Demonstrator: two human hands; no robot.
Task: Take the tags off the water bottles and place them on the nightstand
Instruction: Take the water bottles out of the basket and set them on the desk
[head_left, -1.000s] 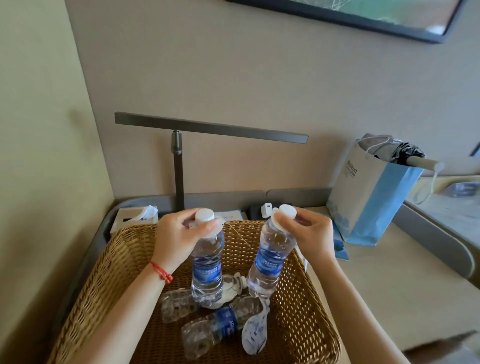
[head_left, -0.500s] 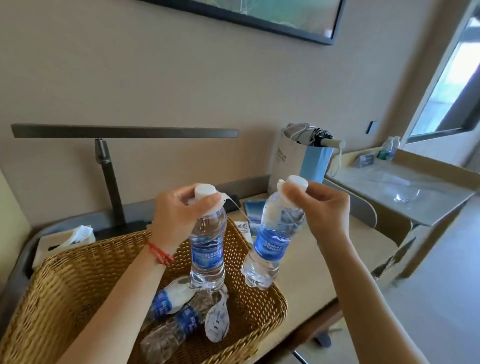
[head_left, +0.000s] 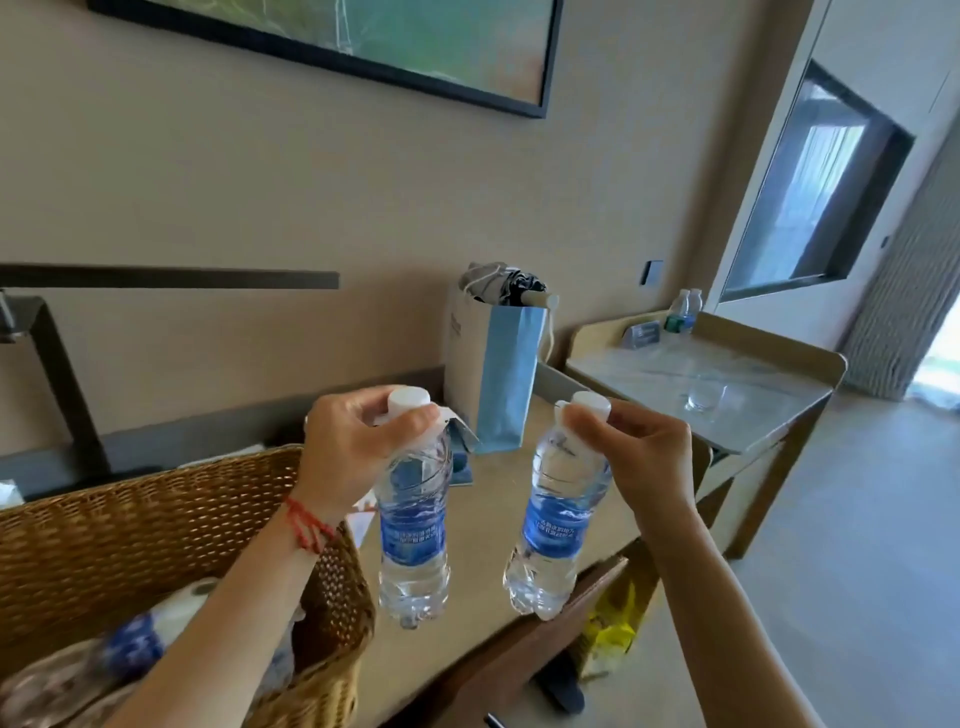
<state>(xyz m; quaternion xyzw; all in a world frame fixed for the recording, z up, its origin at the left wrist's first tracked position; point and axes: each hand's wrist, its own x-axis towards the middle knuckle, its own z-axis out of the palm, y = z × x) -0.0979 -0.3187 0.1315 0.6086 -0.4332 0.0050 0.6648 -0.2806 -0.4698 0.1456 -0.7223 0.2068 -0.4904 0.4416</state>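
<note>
2 water bottles hanging right of the wicker basket (head_left: 171, 525): left bottle (head_left: 414, 525) pinched at the neck by left hand (head_left: 353, 457), right bottle (head_left: 558, 525) by right hand (head_left: 644, 457). Likely heavy, slippery, thin-walled; best held under the caps.

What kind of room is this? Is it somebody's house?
Probably a hotel room, not a house. A wicker basket holds spare water bottles, a framed picture hangs on the wall, and a small side table has a glass and two more bottles.

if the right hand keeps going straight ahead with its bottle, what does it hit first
Probably the blue paper bag standing on the desk; the right hand points roughly toward it, though depth is hard to judge.
</note>
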